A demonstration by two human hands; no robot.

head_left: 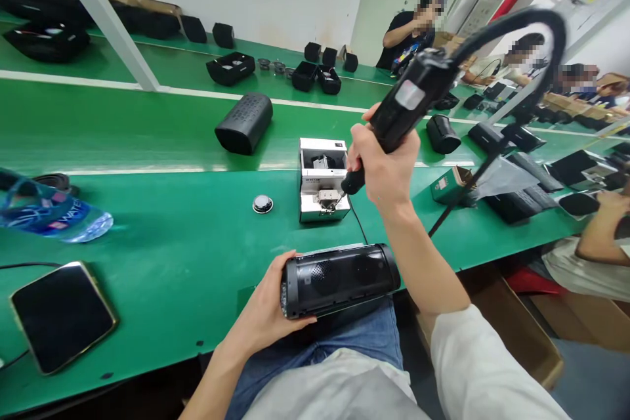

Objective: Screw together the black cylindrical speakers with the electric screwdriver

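Observation:
My left hand (270, 305) grips the left end of a black cylindrical speaker housing (344, 279), which lies sideways at the table's front edge. Raised above the table, my right hand (384, 161) is wrapped round a black electric screwdriver (411, 102) with a thick cable. The screwdriver's tip points down and left at the front of a small white-and-silver screw feeder (325, 180); whether a screw is on the tip is too small to tell. A round silver speaker driver (262, 204) lies left of the feeder.
On the green table (162, 230) are a phone (63, 317), a water bottle (59, 213) and a black speaker shell (245, 123). A small green box (451, 185) and more black parts stand to the right. Several people sit or stand beyond and at the right.

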